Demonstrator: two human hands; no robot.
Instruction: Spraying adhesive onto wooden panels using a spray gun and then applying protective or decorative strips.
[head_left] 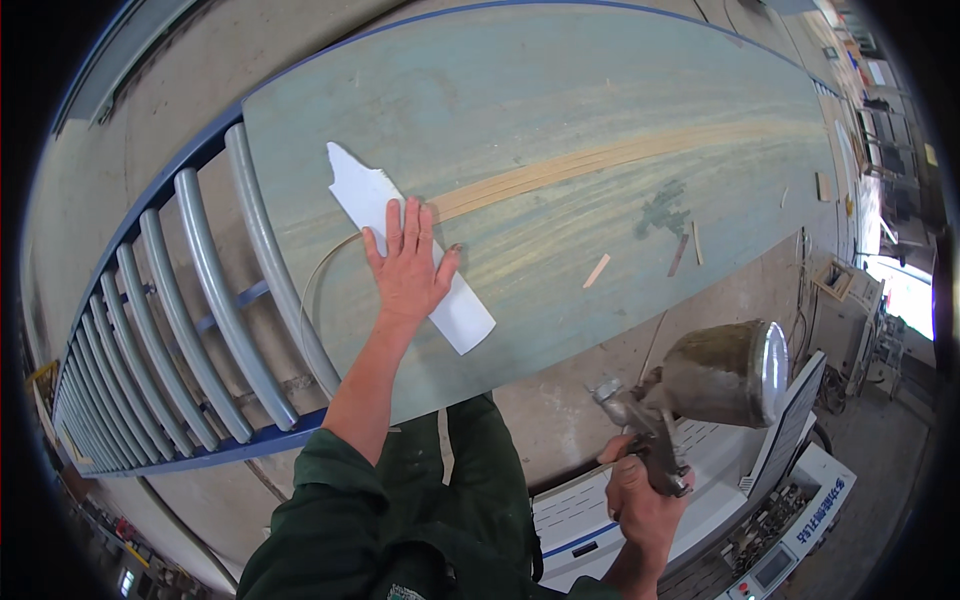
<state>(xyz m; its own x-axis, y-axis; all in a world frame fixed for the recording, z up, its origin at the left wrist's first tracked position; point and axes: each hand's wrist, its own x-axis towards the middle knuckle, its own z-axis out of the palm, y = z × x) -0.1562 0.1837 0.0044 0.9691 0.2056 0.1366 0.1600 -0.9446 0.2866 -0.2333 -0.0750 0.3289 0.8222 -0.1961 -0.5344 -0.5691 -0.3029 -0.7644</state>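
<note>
My left hand lies flat with its fingers stretched out, pressing on a white sheet with a ragged far end. The sheet lies slantwise over the left ends of several thin wooden strips, which run side by side to the right along a greenish board. One thin strip curves out from under the sheet toward the rollers. In my right hand is a spray gun with a stained metal cup, held off the board's near edge. The fingers wrap its handle.
Metal rollers in a blue frame adjoin the board's left end. Small offcuts and a dark stain mark the board's right part. A white machine with a control panel stands below my right hand.
</note>
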